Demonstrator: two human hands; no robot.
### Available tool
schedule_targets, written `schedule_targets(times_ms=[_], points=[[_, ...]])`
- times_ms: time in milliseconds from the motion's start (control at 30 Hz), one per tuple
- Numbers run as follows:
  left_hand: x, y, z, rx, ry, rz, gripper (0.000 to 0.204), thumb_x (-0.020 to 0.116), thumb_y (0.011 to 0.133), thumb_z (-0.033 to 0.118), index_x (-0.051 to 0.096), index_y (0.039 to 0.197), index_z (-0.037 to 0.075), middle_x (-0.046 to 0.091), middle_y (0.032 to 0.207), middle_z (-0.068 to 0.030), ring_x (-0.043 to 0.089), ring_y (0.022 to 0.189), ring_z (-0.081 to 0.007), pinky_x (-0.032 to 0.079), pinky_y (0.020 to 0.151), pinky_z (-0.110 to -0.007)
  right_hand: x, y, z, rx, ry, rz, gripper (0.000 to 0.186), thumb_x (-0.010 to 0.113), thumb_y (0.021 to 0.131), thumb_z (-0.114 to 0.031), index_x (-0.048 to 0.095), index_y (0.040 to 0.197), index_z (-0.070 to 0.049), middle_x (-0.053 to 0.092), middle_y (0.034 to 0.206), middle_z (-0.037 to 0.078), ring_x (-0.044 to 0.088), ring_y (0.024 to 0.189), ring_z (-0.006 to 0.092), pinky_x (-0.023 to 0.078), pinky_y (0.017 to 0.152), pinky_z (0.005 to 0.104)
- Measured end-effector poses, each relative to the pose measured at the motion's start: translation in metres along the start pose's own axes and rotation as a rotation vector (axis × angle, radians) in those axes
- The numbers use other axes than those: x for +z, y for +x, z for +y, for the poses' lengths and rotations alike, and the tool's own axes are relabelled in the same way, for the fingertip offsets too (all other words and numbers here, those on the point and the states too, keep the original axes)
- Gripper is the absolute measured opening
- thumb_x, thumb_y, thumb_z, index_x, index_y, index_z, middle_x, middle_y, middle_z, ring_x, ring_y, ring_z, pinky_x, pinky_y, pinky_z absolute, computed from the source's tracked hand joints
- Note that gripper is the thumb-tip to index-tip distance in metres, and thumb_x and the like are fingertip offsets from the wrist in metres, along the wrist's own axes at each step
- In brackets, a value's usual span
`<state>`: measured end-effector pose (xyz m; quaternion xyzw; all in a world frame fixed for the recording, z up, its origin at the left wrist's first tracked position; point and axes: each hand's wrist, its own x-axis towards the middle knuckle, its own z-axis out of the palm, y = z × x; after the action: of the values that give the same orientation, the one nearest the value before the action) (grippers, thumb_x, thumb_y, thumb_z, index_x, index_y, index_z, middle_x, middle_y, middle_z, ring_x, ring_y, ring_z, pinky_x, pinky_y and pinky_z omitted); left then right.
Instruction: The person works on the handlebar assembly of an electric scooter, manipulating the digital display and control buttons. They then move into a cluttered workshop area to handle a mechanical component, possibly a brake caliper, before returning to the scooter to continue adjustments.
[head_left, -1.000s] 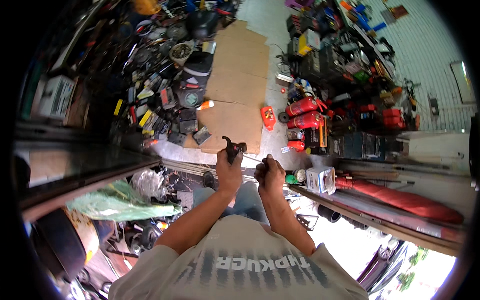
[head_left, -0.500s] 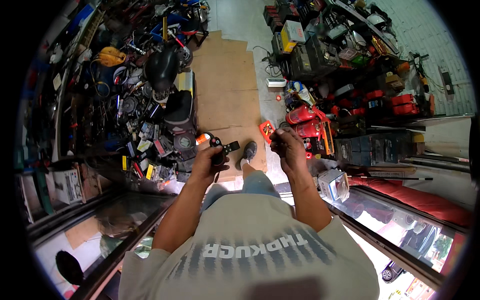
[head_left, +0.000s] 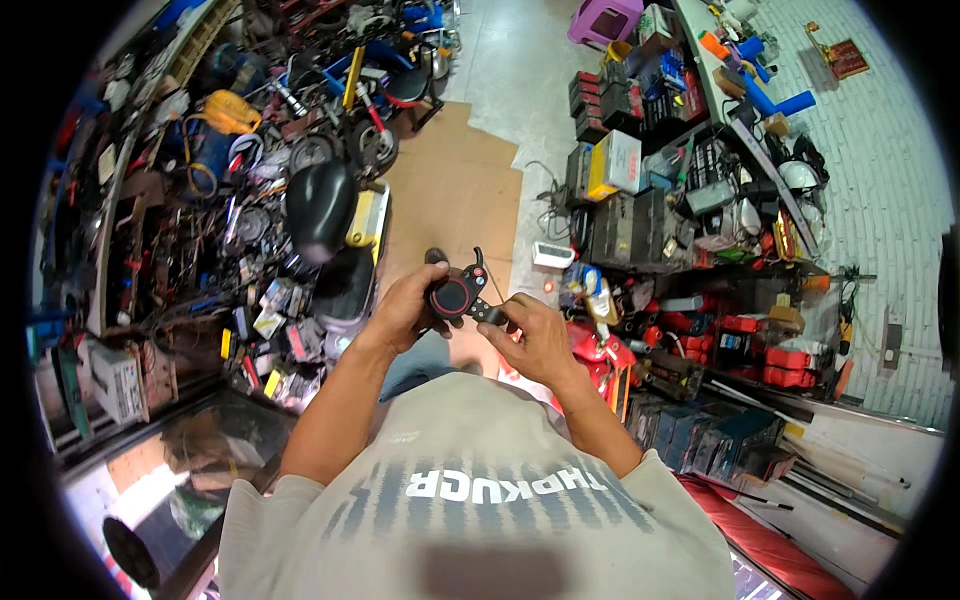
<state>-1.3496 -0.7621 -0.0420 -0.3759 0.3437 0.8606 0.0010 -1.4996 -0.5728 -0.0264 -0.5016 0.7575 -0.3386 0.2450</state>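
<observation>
A black scooter throttle display (head_left: 455,295) with a round, red-ringed face is held in front of my body. My left hand (head_left: 408,305) is closed around its left side, the thumb along the upper edge. A curved lever (head_left: 477,259) and a red button stick up at its top. On its right a flat black tab with small holes (head_left: 483,311) extends toward my right hand (head_left: 530,335). The thumb and fingers of my right hand pinch the end of this tab, where a dark piece shows; its exact shape is hidden by the fingers.
Scooter parts with a black seat (head_left: 320,210) crowd the left side. On the right stand batteries, a yellow-and-white box (head_left: 613,165) and red fire extinguishers (head_left: 598,352). Flattened cardboard (head_left: 440,190) covers the floor ahead. A purple stool (head_left: 605,20) is at the far end.
My right hand has come leftward to the throttle display and now grips its tab. The display has turned its round face up into sight. My view has shifted toward the far floor.
</observation>
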Motion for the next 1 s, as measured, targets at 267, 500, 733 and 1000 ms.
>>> schedule_targets(times_ms=[267, 500, 733, 1000], points=[[0.044, 0.155, 0.188, 0.089, 0.282, -0.205, 0.064, 0.058, 0.104, 0.054, 0.065, 0.129, -0.005, 0.076, 0.101, -0.0141, 0.07, 0.087, -0.0191, 0.055, 0.076, -0.034, -0.074, 0.168, 0.084, 0.632, 1.401, 0.263, 0.042, 0.057, 0.107, -0.042, 0.069, 0.099, -0.003, 0.066, 0.082, 0.006, 0.061, 0.069, 0.015, 0.049, 0.062, 0.0298], [0.049, 0.305, 0.317, 0.169, 0.375, -0.038, 0.044, 0.062, 0.104, 0.04, 0.067, 0.117, -0.001, 0.075, 0.096, -0.0112, 0.07, 0.081, -0.0163, 0.055, 0.07, -0.03, -0.152, 0.308, 0.155, 0.43, 1.909, 0.253, 0.048, 0.053, 0.107, -0.049, 0.068, 0.098, -0.004, 0.061, 0.082, 0.006, 0.055, 0.07, 0.0196, 0.045, 0.067, 0.0351], [0.014, 0.457, 0.395, 0.118, 0.566, 0.233, 0.036, 0.066, 0.102, 0.033, 0.069, 0.114, -0.001, 0.076, 0.093, -0.0096, 0.069, 0.079, -0.0158, 0.053, 0.068, -0.031, -0.234, 0.509, 0.249, 0.502, 2.016, 0.241, 0.048, 0.049, 0.107, -0.052, 0.065, 0.095, -0.009, 0.053, 0.079, 0.003, 0.047, 0.069, 0.0185, 0.038, 0.065, 0.0333], [0.038, 0.554, 0.539, 0.183, 0.383, 0.471, 0.027, 0.063, 0.104, 0.028, 0.068, 0.108, 0.001, 0.072, 0.088, -0.0054, 0.065, 0.072, -0.0123, 0.053, 0.063, -0.026, -0.364, 0.733, 0.285, 0.42, 1.894, -0.115, 0.053, 0.045, 0.107, -0.056, 0.062, 0.093, -0.007, 0.055, 0.081, 0.002, 0.049, 0.07, 0.0165, 0.04, 0.068, 0.0318]])
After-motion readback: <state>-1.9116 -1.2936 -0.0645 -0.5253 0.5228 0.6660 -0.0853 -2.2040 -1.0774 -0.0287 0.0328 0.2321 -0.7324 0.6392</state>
